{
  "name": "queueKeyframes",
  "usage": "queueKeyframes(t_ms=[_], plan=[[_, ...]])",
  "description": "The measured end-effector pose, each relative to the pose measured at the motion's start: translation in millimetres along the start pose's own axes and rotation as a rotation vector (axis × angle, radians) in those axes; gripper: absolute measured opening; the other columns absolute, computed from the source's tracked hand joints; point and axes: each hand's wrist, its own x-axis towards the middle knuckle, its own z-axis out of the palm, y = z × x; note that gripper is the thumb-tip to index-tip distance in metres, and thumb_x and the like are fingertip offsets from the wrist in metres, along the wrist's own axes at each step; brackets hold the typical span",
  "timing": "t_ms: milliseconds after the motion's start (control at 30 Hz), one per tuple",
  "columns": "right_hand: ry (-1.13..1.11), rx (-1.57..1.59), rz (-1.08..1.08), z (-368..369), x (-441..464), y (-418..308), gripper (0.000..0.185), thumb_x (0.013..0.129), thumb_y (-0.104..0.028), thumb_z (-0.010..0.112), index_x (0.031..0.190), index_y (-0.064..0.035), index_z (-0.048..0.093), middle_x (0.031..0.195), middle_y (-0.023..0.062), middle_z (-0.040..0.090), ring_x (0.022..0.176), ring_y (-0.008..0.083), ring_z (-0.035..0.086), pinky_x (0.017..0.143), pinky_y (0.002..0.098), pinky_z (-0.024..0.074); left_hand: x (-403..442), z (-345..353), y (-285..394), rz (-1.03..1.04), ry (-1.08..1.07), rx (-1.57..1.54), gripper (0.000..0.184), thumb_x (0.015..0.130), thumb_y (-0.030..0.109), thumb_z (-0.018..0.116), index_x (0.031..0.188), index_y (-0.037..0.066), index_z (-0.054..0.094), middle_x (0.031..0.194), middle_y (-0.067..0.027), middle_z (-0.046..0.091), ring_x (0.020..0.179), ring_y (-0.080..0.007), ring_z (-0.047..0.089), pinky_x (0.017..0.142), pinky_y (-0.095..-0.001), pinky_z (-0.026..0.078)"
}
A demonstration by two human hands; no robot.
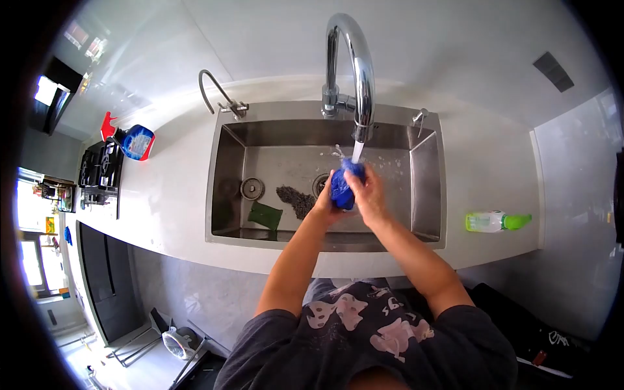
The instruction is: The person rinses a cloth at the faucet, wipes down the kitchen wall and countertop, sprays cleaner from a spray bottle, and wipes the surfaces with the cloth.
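Between my two hands is a bunched blue cloth [343, 192], held over the sink [292, 169] under the running water of the tall chrome faucet [364, 84]. My left hand [328, 205] cups the cloth from the left and below. From the right, my right hand [369, 198] presses its fingers into the cloth. Water splashes around the top of the cloth. On the sink floor to the left lie a grey shaggy cloth or scrubber [296, 201] and a green pad [264, 215]. Behind my left hand a drain [320, 184] is partly hidden.
A round metal strainer [252, 189] sits at the sink's left. A blue spray bottle with a red trigger [138, 142] lies on the left counter, near a gas stove [101, 170]. On the right counter lies a green-capped bottle [497, 221]. A small thin tap [224, 97] stands behind the sink.
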Motion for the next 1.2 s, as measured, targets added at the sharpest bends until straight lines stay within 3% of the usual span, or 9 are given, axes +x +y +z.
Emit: queueKeyframes(t_ms=[133, 233, 367, 433, 600, 767, 900, 1000, 1200], plan=[[-0.029, -0.542, -0.617, 4, -15, 31, 0.029, 0.073, -0.020, 0.070, 0.091, -0.0013, 0.056, 0.105, 0.0187, 0.054, 0.091, 0.0343, 0.054, 0.079, 0.0409, 0.0430, 75, -38, -15, -0.094, -0.541, -0.343, 0.051, 0.083, 0.063, 0.046, 0.094, 0.013, 0.055, 0.093, -0.0094, 0.058, 0.086, -0.0250, 0.057, 0.088, -0.0378, 0.046], [0.028, -0.668, -0.612, 10, 3, 64, 0.034, 0.070, -0.029, 0.069, 0.094, -0.0053, 0.062, 0.102, 0.0187, 0.061, 0.094, 0.0381, 0.055, 0.082, 0.0485, 0.0406, 74, -20, -45, 0.110, -0.851, -0.918, 0.037, 0.096, 0.042, 0.034, 0.115, 0.017, 0.054, 0.110, -0.0056, 0.054, 0.099, -0.0222, 0.051, 0.096, -0.0381, 0.039], [0.036, -0.637, -0.073, -9, 49, 134, 0.046, 0.082, -0.024, 0.060, 0.117, 0.0015, 0.047, 0.111, 0.0255, 0.054, 0.102, 0.0424, 0.053, 0.088, 0.0431, 0.0428, 57, -7, -31, 0.141, 0.165, 0.025, 0.052, 0.090, 0.052, 0.041, 0.118, 0.010, 0.053, 0.104, -0.0112, 0.062, 0.086, -0.0258, 0.063, 0.074, -0.0386, 0.049], [-0.092, -0.486, 0.153, -5, 39, 108, 0.047, 0.084, -0.025, 0.057, 0.120, 0.0011, 0.045, 0.118, 0.0274, 0.050, 0.107, 0.0428, 0.050, 0.091, 0.0426, 0.0420, 66, -18, -32, 0.170, 0.152, -0.071, 0.051, 0.089, 0.053, 0.044, 0.113, 0.009, 0.055, 0.100, -0.0119, 0.061, 0.089, -0.0256, 0.061, 0.077, -0.0390, 0.048], [0.066, -0.518, -0.252, 30, -2, 66, 0.038, 0.087, -0.026, 0.052, 0.108, 0.0056, 0.050, 0.108, 0.0286, 0.053, 0.101, 0.0430, 0.052, 0.088, 0.0444, 0.0405, 100, -62, -23, 0.165, -0.052, -0.145, 0.047, 0.090, 0.051, 0.040, 0.117, 0.015, 0.051, 0.106, -0.0124, 0.057, 0.099, -0.0282, 0.053, 0.086, -0.0411, 0.043], [-0.035, -0.692, 0.005, -10, 50, 129, 0.039, 0.086, -0.028, 0.055, 0.103, 0.0071, 0.055, 0.108, 0.0292, 0.055, 0.105, 0.0399, 0.052, 0.089, 0.0419, 0.0416, 40, -18, -1, 0.158, 0.209, 0.575, 0.051, 0.090, 0.044, 0.044, 0.123, 0.006, 0.047, 0.108, -0.0120, 0.058, 0.096, -0.0248, 0.056, 0.081, -0.0363, 0.044], [0.074, -0.372, 0.359, -22, 27, 74, 0.031, 0.086, -0.030, 0.058, 0.092, 0.0004, 0.063, 0.078, 0.0156, 0.063, 0.071, 0.0270, 0.059, 0.068, 0.0365, 0.0449, 41, -26, 42, 0.241, 0.232, 1.769, 0.058, 0.085, 0.028, 0.053, 0.137, 0.014, 0.033, 0.130, -0.0208, 0.045, 0.121, -0.0341, 0.044, 0.097, -0.0456, 0.038], [-0.081, -0.081, 0.519, -27, 18, 60, 0.015, 0.084, -0.021, 0.058, 0.088, -0.0080, 0.064, 0.074, -0.0027, 0.057, 0.057, 0.0055, 0.040, 0.049, 0.0240, 0.0287, 37, 18, 84, 0.566, 0.328, 2.191, 0.043, 0.082, 0.020, 0.053, 0.124, 0.017, 0.047, 0.130, -0.0139, 0.044, 0.122, -0.0293, 0.043, 0.097, -0.0455, 0.037], [-0.081, -0.048, 0.655, -14, 28, -13, 0.015, 0.082, -0.015, 0.056, 0.085, -0.0021, 0.064, 0.072, -0.0004, 0.057, 0.064, 0.0089, 0.048, 0.059, 0.0277, 0.0385, 121, 83, 150, 1.400, 0.123, 2.489, 0.027, 0.086, 0.020, 0.047, 0.109, 0.013, 0.060, 0.129, -0.0075, 0.048, 0.128, -0.0239, 0.036, 0.105, -0.0405, 0.027]])
